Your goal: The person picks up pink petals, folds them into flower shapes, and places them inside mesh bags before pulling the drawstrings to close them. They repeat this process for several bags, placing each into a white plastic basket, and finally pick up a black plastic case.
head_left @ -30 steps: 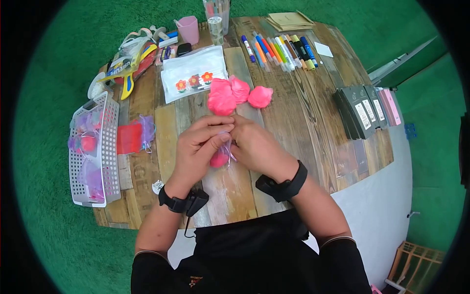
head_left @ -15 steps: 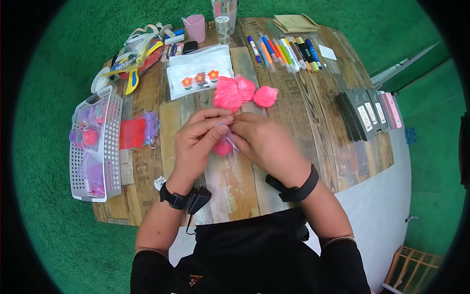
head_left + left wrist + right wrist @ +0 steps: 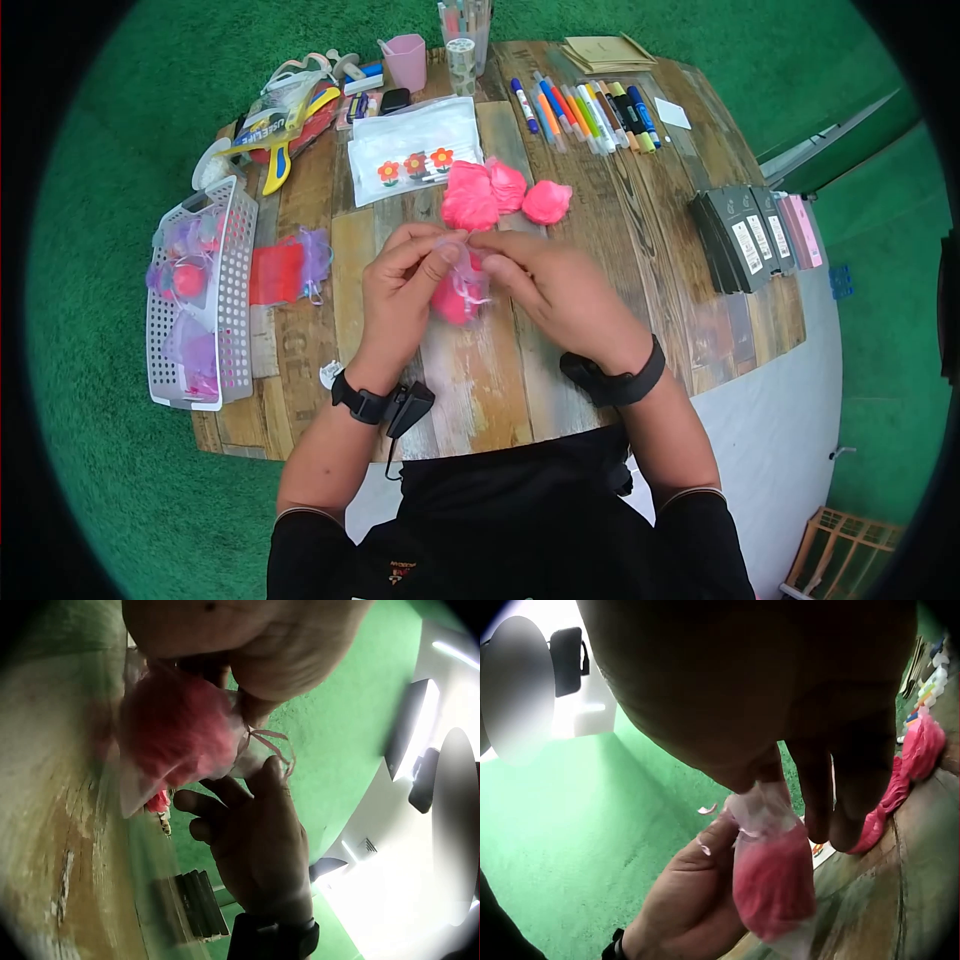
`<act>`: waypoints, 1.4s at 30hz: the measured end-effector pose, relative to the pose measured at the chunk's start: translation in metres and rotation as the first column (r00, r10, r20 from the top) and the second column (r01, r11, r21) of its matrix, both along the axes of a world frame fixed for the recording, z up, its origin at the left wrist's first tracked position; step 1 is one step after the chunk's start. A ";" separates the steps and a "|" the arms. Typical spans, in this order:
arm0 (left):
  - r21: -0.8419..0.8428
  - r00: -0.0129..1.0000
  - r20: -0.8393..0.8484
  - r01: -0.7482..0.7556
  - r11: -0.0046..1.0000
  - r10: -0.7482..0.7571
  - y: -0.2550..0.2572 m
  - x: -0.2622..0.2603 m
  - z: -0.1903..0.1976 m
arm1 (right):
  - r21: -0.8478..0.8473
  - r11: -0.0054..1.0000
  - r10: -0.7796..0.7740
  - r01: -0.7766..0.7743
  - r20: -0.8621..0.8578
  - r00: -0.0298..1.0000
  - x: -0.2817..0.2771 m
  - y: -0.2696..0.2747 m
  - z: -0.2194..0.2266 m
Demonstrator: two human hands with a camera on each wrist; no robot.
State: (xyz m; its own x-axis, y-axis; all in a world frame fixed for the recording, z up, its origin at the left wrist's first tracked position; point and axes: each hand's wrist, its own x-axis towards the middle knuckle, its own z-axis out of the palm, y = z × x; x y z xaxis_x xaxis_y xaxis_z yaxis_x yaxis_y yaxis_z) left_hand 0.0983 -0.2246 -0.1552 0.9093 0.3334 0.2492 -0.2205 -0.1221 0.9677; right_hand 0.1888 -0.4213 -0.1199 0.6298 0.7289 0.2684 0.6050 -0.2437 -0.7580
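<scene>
Between my two hands hangs a small sheer drawstring bag with a bright pink crumpled ball inside. My left hand pinches the gathered neck of the bag between thumb and fingers. From the other side my right hand pinches the top of the same bag. A thin ribbon forms loops at the neck in the left wrist view. The pink ball shows through the fabric in the right wrist view, below the fingers. Just beyond the hands lie several more pink crumpled balls.
On the left a white perforated basket holds filled bags, with a red pouch beside it. Behind the balls lie white flower-print zip bags. Markers spread at the back, black boxes stand on the right.
My right hand has shifted slightly right, its thumb spreading from the left hand, so more of the bag shows. The left hand keeps its pinch. The head view has tilted a little.
</scene>
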 end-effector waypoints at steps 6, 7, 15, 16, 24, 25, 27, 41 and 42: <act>0.012 0.998 0.016 -0.060 0.998 0.060 0.000 0.002 -0.006 | -0.097 0.989 -0.119 0.110 -0.095 0.988 -0.021 -0.008 0.023; 0.035 0.997 0.023 -0.078 0.996 0.077 -0.001 0.002 -0.005 | -0.133 0.982 -0.146 0.138 -0.053 0.988 -0.024 -0.008 0.022; 0.019 0.996 0.078 -0.053 0.998 0.051 -0.003 0.000 -0.002 | 0.073 0.992 -0.108 0.100 0.114 0.988 -0.028 0.011 -0.005; 0.013 0.996 0.073 -0.044 0.999 0.043 -0.001 0.000 -0.002 | 0.147 0.982 -0.122 0.119 0.008 0.993 -0.026 0.012 -0.006; -0.041 0.998 0.033 -0.051 0.998 0.053 0.000 -0.001 -0.001 | 0.131 0.986 -0.091 0.105 -0.109 0.990 -0.030 0.008 0.011; -0.039 0.998 0.045 -0.051 0.998 0.053 -0.002 -0.001 0.001 | 0.095 0.991 -0.086 0.097 -0.113 0.990 -0.033 0.011 0.008; -0.034 0.996 0.070 -0.048 0.998 0.050 -0.006 -0.002 0.003 | 0.105 0.986 -0.126 0.132 -0.055 0.990 -0.035 0.017 0.007; -0.272 0.996 0.050 0.084 0.959 -0.073 -0.006 0.000 -0.005 | 0.277 0.945 -0.031 0.173 -0.449 0.893 -0.020 0.018 -0.018; -0.343 0.996 0.038 0.093 0.935 -0.085 -0.008 0.002 -0.004 | 0.292 0.940 -0.020 0.175 -0.464 0.886 -0.019 0.018 -0.018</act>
State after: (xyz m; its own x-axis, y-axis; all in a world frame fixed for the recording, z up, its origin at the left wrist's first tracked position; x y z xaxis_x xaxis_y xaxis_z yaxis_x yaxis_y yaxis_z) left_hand 0.0999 -0.2331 -0.1597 0.9345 0.3207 0.1544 -0.2375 0.2388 0.9416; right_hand 0.1697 -0.4036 -0.1375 0.8007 0.5813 0.1450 0.1669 0.0160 -0.9858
